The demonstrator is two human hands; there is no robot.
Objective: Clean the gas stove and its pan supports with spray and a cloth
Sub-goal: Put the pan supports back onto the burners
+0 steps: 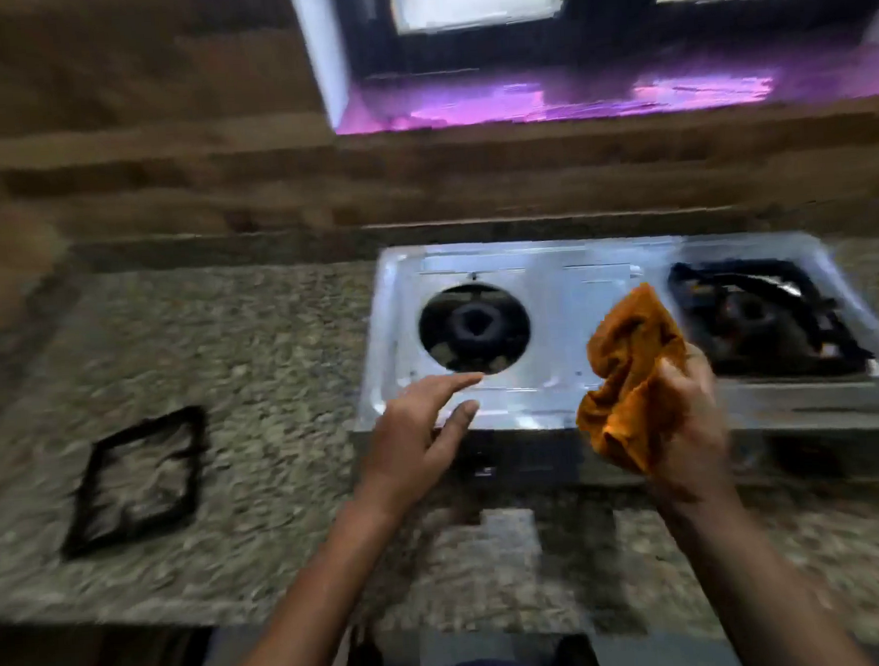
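right grip clutching orange cloth over stove, left grip released, 1 pan support on counter

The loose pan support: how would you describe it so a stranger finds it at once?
Start at the steel stove on the granite counter. Left of it, alone, lies the loose support, a black square frame. Unlike the other support, it sits on no burner.

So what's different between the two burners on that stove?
The left burner is bare in a round opening; the right burner has a black pan support over it. Shiny steel surrounds the left burner, while the right burner's surround looks dark. Both have dark ring heads and sit in one steel stove.
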